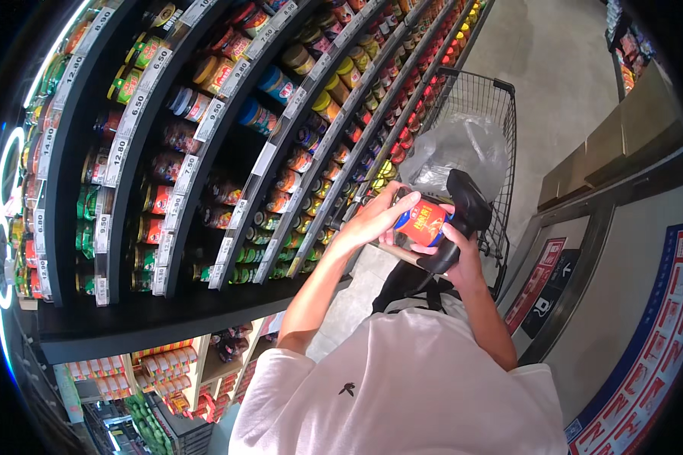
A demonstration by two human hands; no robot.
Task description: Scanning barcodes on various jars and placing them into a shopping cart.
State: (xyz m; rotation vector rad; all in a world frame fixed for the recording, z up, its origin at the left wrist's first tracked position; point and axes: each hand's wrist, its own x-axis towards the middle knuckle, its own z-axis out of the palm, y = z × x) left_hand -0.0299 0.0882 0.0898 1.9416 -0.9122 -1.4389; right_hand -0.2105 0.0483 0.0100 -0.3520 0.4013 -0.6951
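A small jar (423, 222) with an orange-red label and blue ends is tilted between my two hands, above the handle of a shopping cart. My left hand (382, 213) grips it from the left, its thumb lying along the upper edge. On the other side, the fingertips of my right hand (462, 250) press against the jar's lower right. A black plastic handle end (471, 207) of the cart rises close beside that hand. Ahead, the wire shopping cart (513, 114) carries a crumpled clear plastic bag (461, 148).
Shelves of jars with price strips (226, 85) run along my left. On the right stand cardboard boxes (603, 136) and a panel with printed posters (637, 352). Grey floor (538, 51) stretches ahead past the cart. More stocked shelving (205, 364) is at the lower left.
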